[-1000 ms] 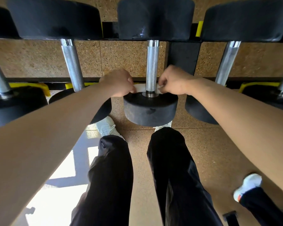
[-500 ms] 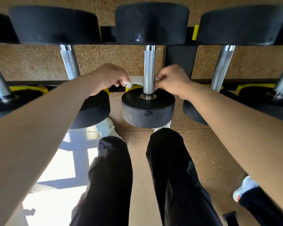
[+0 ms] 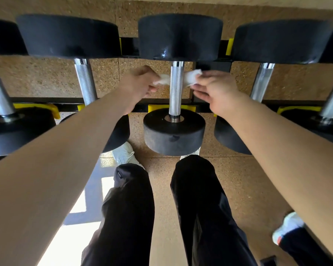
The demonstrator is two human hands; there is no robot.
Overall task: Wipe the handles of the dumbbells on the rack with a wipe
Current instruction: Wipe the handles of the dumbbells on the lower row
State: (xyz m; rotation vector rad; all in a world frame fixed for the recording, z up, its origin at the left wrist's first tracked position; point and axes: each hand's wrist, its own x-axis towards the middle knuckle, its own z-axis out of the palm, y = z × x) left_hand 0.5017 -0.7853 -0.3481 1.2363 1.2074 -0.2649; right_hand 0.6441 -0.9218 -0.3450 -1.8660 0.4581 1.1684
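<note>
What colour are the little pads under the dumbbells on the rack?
Yellow. The pads show best in the head view, just behind the middle dumbbell's near end.

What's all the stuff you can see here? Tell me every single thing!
dumbbells: five partly in view, black ends with silver handles, in a row on the rack
rack: one, black bars with yellow cradles, under the dumbbells
wipe: one, white, passed behind the middle handle
floor: brown, speckled, below everything
another person's shoe: one, white, bottom right
trousers: black, bottom middle
shoes: two, white, beneath the dumbbells
left hand: grips the wipe's left end
right hand: pinches the wipe's right end
</note>
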